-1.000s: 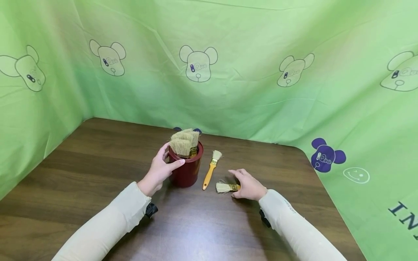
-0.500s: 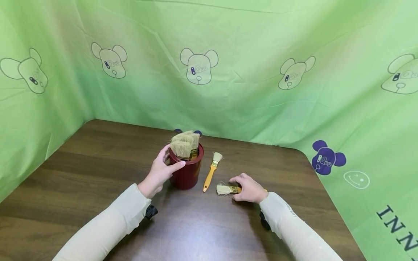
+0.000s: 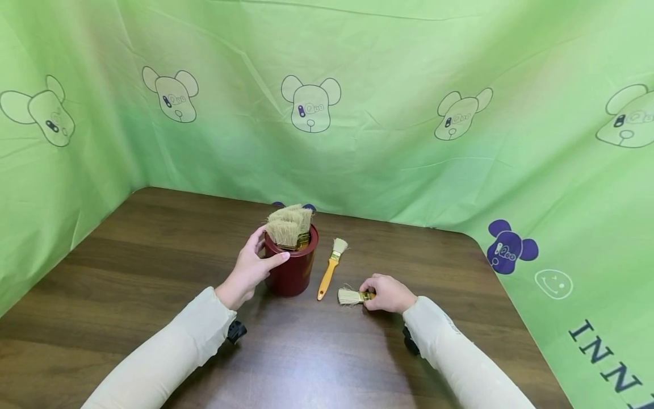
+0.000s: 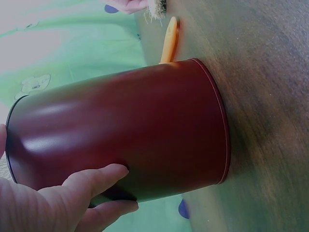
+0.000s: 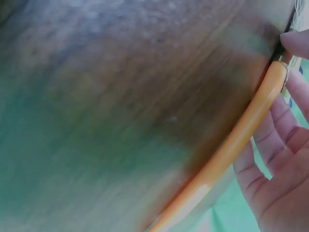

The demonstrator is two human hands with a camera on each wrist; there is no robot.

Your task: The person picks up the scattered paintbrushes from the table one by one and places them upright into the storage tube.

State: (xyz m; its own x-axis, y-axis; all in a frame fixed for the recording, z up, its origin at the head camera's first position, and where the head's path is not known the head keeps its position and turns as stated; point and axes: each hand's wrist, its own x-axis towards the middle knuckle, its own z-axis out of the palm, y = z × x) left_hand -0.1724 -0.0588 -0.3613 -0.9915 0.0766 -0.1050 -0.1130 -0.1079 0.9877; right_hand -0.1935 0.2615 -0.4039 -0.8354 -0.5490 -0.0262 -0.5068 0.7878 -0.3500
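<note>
- While my left hand curls round the side of the dark red cylindrical metal tin, thumb across its front and fingers behind near the rim, the tin stands upright on the dark brown wooden table.
- In the left wrist view my fingers lie against the tin's smooth wall.
- Out of the tin stick several pale-bristled brushes, bristles up, packed close together.
- My right hand is closed over the orange-handled flat paintbrush with a brass ferrule and pale bristles, which lies on the table; its bristles point left, toward the tin.
- In the right wrist view the orange handle runs across my palm, with my fingertips at the ferrule end.
- Between the tin and my right hand lies a second orange-handled paintbrush with pale bristles, just beside the tin, bristles pointing away from me, touched by neither hand.
- Green cloth printed with bear heads hangs behind and to both sides of the table.
</note>
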